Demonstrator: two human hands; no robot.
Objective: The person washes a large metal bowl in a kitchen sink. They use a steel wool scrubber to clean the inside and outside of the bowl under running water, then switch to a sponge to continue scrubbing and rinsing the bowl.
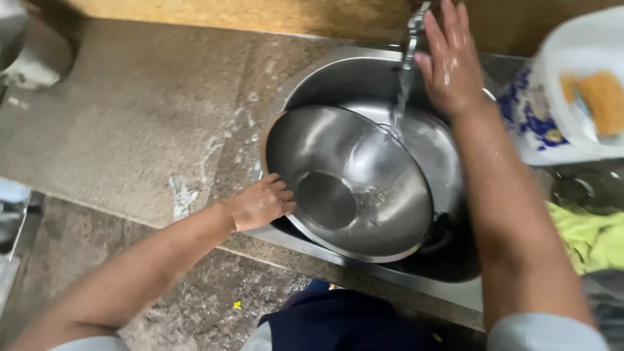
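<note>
A large steel bowl (338,162) lies tilted in the steel sink (325,71), and water from the tap (413,29) runs into it. My left hand (260,203) grips the bowl's near left rim. My right hand (450,62) is wet, fingers spread, raised beside the tap and the water stream; it holds nothing.
Wet stone counter (130,117) extends left of the sink. At the right stand a white plastic container (585,78) with an orange sponge (604,101), a blue-and-white cloth or bag (530,110), a yellow-green cloth (591,237) and a dark glass lid (585,188).
</note>
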